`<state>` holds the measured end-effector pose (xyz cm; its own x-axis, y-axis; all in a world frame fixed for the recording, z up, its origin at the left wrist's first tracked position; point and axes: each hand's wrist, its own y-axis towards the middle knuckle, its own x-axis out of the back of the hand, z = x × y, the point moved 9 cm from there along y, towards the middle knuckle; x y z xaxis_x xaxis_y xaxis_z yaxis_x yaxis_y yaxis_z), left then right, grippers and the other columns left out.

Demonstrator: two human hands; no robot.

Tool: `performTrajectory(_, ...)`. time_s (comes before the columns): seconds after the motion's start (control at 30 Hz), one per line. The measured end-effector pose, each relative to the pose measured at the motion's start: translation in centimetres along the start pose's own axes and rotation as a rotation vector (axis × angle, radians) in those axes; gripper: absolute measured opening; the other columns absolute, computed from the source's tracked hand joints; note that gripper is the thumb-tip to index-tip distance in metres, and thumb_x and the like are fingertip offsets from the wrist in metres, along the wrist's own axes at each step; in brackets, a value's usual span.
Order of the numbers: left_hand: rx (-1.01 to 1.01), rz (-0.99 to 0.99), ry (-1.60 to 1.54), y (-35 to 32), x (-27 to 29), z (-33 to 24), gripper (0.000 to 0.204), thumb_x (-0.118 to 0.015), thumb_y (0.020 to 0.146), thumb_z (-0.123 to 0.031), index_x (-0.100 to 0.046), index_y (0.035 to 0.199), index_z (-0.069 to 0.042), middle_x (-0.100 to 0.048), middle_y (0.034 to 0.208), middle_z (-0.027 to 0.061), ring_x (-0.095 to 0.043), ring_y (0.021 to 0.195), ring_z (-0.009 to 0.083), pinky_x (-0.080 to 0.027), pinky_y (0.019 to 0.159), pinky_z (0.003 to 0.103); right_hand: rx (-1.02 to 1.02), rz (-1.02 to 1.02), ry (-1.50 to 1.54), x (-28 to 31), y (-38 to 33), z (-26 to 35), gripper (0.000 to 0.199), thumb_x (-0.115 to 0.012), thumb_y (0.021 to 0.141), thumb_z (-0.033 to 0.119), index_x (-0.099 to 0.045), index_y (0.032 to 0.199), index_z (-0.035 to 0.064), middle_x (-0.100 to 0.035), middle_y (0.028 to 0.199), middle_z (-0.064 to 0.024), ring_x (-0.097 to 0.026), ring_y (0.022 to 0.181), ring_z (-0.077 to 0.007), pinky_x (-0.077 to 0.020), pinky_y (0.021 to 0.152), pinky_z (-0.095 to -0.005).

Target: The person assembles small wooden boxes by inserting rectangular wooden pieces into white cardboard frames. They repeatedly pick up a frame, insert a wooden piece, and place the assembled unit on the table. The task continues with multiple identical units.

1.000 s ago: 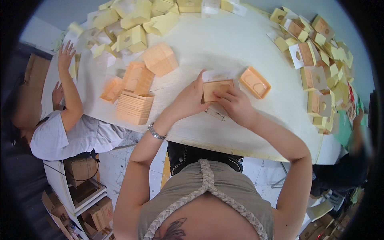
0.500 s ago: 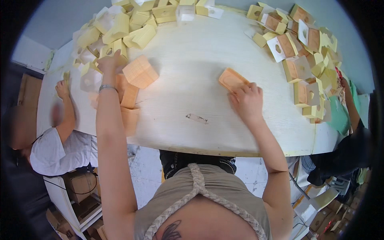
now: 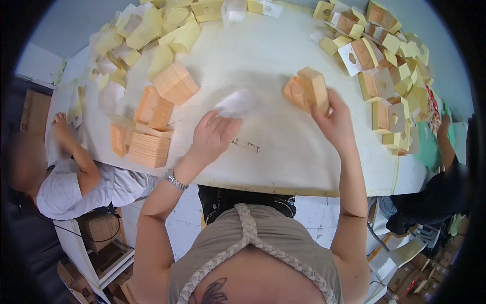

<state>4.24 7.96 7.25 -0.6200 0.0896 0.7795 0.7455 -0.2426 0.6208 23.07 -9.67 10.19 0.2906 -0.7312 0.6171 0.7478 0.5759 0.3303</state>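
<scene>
My right hand (image 3: pixel 335 121) pinches an orange tray-like insert (image 3: pixel 315 87) that is tipped up over the table. Against its left side shows an orange face with a round recess (image 3: pixel 295 92); whether it is a separate insert I cannot tell. My left hand (image 3: pixel 216 136), with a metal watch on its wrist, is over the middle of the table. At its fingertips is a motion-blurred white piece (image 3: pixel 237 102), seemingly a small box with a white face. Left of this hand stand stacked orange inserts (image 3: pixel 150 148) and another orange stack (image 3: pixel 176 83).
Yellow boxes with white flaps (image 3: pixel 144 31) pile up at the far left. More boxes (image 3: pixel 375 85), several with orange inserts inside, line the right side. The white table (image 3: pixel 253 175) curves along my front. One person (image 3: pixel 83 177) works at left, another (image 3: pixel 430 195) at right.
My left hand has come back from the yellow pile to the middle with the blurred white piece. My right hand has tipped up the orange insert, which lay flat before.
</scene>
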Motion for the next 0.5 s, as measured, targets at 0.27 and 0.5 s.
performTrajectory(0.27, 0.888, 0.266, -0.588, 3.6, -1.2, 3.2, 0.092, -0.061, 0.091, -0.014, 0.007, 0.148, 0.010, -0.065, 0.082, 0.0202, -0.064, 0.071, 0.0367, -0.051, 0.057, 0.041, -0.022, 0.122, -0.329, -5.2, -4.7, -2.8, 0.063, -0.078, 0.079, 0.027, -0.054, 0.134, 0.0061, -0.055, 0.128, -0.0201, -0.058, 0.107, -0.0317, -0.0506, 0.085, -0.0379)
performTrajectory(0.5, 0.834, 0.152, -0.735, 5.8, -2.9, 6.1, 0.087, -0.058, 0.092, -0.015, 0.003, 0.149, 0.008, -0.066, 0.088, 0.0231, -0.066, 0.077, 0.0376, -0.053, 0.069, 0.041, 0.161, 0.129, -0.530, -7.3, -7.8, 0.7, 0.066, -0.078, 0.076, 0.028, -0.054, 0.136, 0.0110, -0.052, 0.127, -0.0192, -0.052, 0.108, -0.0353, -0.0451, 0.091, -0.0448)
